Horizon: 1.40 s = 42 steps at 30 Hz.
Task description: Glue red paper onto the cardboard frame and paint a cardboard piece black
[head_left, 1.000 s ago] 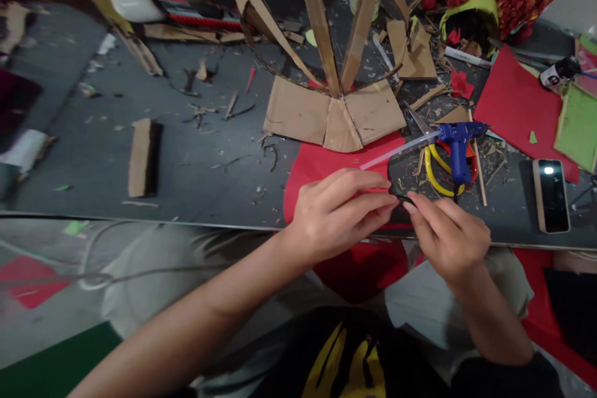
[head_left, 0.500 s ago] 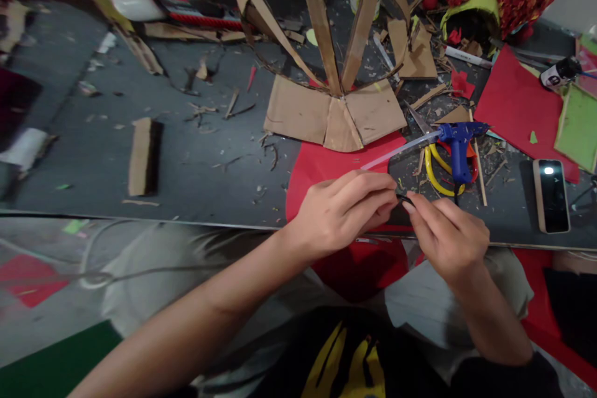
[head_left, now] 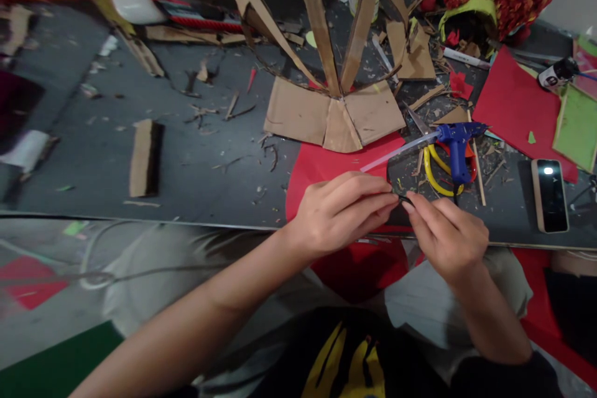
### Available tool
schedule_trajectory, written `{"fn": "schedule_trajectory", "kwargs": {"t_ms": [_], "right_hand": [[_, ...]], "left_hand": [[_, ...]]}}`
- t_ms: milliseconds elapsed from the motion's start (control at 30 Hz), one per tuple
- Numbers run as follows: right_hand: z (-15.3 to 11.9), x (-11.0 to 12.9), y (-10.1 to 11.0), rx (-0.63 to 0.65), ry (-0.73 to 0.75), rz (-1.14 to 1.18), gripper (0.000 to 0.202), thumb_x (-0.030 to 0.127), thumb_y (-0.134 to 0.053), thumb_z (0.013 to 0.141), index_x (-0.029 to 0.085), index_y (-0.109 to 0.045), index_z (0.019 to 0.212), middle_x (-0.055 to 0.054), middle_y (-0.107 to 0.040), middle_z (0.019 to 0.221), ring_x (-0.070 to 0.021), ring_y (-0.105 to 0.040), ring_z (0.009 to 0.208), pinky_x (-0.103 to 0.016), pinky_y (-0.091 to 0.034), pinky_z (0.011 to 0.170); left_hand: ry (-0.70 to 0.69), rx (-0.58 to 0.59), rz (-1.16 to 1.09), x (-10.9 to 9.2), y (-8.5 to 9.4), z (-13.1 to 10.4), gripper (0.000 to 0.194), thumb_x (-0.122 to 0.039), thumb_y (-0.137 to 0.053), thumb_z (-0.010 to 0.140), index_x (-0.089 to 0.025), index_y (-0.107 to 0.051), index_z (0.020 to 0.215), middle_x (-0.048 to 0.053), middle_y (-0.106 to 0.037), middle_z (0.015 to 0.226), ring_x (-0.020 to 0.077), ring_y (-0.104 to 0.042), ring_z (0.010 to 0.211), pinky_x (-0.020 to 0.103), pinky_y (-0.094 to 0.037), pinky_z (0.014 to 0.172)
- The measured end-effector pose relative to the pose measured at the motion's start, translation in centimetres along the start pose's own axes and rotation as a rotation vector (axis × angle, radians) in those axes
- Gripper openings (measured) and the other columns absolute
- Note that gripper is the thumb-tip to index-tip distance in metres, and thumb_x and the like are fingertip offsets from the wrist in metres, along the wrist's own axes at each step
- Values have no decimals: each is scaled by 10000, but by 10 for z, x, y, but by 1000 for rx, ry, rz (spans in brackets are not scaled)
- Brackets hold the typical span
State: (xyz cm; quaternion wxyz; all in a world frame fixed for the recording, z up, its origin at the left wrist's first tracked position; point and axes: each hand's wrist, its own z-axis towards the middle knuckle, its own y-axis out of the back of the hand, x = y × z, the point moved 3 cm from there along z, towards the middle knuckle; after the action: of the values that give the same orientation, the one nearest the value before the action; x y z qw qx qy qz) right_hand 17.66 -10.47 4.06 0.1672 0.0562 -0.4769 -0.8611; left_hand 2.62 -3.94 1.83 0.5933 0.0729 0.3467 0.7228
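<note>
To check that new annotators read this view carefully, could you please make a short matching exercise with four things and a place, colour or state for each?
Things:
1. Glue gun
2. Thin black piece
3. Phone
4. Cardboard frame

Descriptions:
A. Brown, with curved strips, standing beyond the hands
B. Dark face up, showing a bright white spot
C. Blue, lying by the yellow-handled scissors
D. Between the fingertips of the left hand and the right hand

Pairs: 1-C, 2-D, 3-B, 4-A
</note>
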Motion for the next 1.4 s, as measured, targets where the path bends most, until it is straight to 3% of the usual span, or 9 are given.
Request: {"fn": "schedule_trajectory", "kwargs": {"t_ms": [400,1100,1200,1400], "right_hand": [[2,1,-2,20,3,-19,151,177,-610,822,146,-682,951,33,-623,605,-52,-508,486,-214,-375,523],[2,-2,2,-17,-86,-5,125,217,-588,836,171,-673,916,29,-670,633,-42,-535,462,-188,-393,506],[3,-3,3,-16,-102,47,125,198,-591,830,154,-673,914,21,-663,628,-50,-543,477,-186,-398,506],[2,-6,2,11,-183,183,134,195,-574,837,163,-669,926,21,-654,648,-53,-549,513,-170,-422,530]], "left_hand": [[-7,109,63,1,-7,1,86,-173,-489,894,-132,-559,922,76,-645,917,151,-628,819,220,-543,618],[-82,72,65,-8,-7,0,82,-170,-465,900,-142,-539,921,60,-651,879,135,-633,812,214,-550,645],[-33,-9,-5,-6,-5,0,58,-171,-488,885,-144,-535,905,66,-648,887,131,-629,799,209,-548,633],[236,-82,-204,4,-2,-3,98,-156,-404,889,-166,-497,860,82,-631,929,134,-632,844,234,-550,665]]}}
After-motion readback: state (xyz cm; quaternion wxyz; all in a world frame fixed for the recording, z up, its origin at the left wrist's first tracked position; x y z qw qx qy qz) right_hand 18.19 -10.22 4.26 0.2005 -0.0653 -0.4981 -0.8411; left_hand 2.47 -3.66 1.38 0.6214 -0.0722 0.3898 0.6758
